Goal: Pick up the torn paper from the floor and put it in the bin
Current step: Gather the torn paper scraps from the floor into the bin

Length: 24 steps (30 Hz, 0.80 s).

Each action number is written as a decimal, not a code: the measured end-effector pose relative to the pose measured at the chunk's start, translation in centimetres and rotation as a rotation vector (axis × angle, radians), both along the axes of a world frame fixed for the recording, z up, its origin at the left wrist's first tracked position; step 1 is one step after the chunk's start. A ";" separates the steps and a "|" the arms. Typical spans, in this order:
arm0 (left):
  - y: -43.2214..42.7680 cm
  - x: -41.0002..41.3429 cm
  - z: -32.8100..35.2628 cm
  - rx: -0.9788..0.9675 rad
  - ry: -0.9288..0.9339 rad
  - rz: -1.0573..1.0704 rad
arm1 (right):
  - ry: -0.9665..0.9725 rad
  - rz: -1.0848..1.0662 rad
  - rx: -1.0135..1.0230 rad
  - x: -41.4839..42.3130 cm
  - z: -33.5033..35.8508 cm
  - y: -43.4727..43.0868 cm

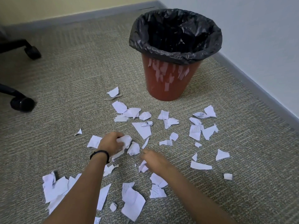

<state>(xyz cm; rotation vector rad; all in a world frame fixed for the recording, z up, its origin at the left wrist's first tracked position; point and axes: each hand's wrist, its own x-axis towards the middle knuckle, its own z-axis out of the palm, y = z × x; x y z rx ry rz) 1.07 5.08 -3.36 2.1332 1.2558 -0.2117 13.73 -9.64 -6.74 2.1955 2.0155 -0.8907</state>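
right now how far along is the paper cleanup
Early. Done: no paper shows inside the bin, whose liner is dark. In hand: the left hand grips crumpled scraps; the right hand is at another scrap, grip blurred. Left: many torn pieces across the carpet.

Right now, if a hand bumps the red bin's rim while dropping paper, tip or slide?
Likely tips rather than slides: the bin tapers to a base narrower than its rim, and carpet should grip it. Probably light too; the black liner looks nearly empty.
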 end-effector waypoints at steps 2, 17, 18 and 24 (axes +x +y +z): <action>0.3 1.0 1.1 -0.090 -0.157 0.074 | 0.128 -0.140 -0.043 1.1 0.9 -0.4; 2.5 17.8 22.8 -0.509 -1.055 0.351 | 1.333 -1.105 0.862 15.4 24.3 5.9; 2.5 18.3 23.3 -0.556 -1.089 0.400 | 1.372 -1.151 0.887 15.8 25.1 6.3; 2.5 19.5 24.4 -0.674 -1.154 0.498 | 1.560 -1.149 0.889 16.4 27.5 6.9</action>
